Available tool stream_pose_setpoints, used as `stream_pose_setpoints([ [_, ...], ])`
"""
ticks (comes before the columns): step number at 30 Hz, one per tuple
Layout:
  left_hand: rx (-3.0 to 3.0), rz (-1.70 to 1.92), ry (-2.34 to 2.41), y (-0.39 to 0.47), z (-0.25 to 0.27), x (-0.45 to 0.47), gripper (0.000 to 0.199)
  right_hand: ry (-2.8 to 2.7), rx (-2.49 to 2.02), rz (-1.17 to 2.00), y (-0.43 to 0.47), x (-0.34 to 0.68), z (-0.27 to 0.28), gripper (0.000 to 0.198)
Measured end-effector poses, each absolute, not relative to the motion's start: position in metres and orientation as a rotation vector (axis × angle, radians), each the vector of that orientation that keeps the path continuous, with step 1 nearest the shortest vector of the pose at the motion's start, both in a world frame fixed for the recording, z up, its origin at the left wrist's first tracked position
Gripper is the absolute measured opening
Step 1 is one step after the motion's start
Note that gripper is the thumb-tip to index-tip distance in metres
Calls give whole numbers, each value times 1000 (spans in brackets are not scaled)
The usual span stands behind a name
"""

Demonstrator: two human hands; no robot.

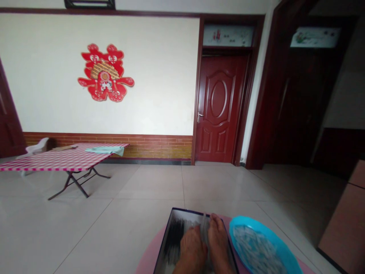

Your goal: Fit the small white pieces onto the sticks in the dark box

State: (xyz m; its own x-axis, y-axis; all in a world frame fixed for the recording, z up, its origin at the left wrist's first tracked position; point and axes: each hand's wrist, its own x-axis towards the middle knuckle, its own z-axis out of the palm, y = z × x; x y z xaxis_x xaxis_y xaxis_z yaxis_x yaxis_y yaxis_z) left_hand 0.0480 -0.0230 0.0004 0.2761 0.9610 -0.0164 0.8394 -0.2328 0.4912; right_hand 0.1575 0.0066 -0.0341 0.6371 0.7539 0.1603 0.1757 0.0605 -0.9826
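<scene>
Plainly, from the head camera, a pink worktop (151, 253) with a rounded edge stands on a pale tiled floor (137, 224). Beyond it is a pale wall (162, 72) with a red ornament (105, 89) and a brick-patterned band (159, 147) along its foot. A red door (219, 114) is set to the right of that wall, and a cabinet (343, 220) shows at the right margin. On the left, well apart from the worktop, stands a folding table (65, 158) under a checked cover, with a pale green cloth (105, 150) near its far right corner.

Both bare hands reach forward from the near side, close beside each other. The left hand (191, 247) bends down into the box, its knuckles up; the right hand (218, 241) lies along the box's right side with fingers curled near the far edge. A clear strip (204, 224) shows between them, but I cannot tell whether either grip is closed on it.

The shallow box (184, 214), dark-rimmed and white inside, reaches the far edge of the worktop. Dark strips (175, 232) lie in its left part, with paler strips (172, 255) nearer. Toward the worktop's right edge, just beside the box, a blue basin (276, 241) holds many thin whitish pieces (253, 243), somewhat blurred.
</scene>
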Motion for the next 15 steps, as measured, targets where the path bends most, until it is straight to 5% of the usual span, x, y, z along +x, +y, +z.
stream_pose_setpoints([
  [15, 2241, 634, 1616, -24, 7, 38, 36, -861, -1250, 851, -11, 133, 5, 48],
])
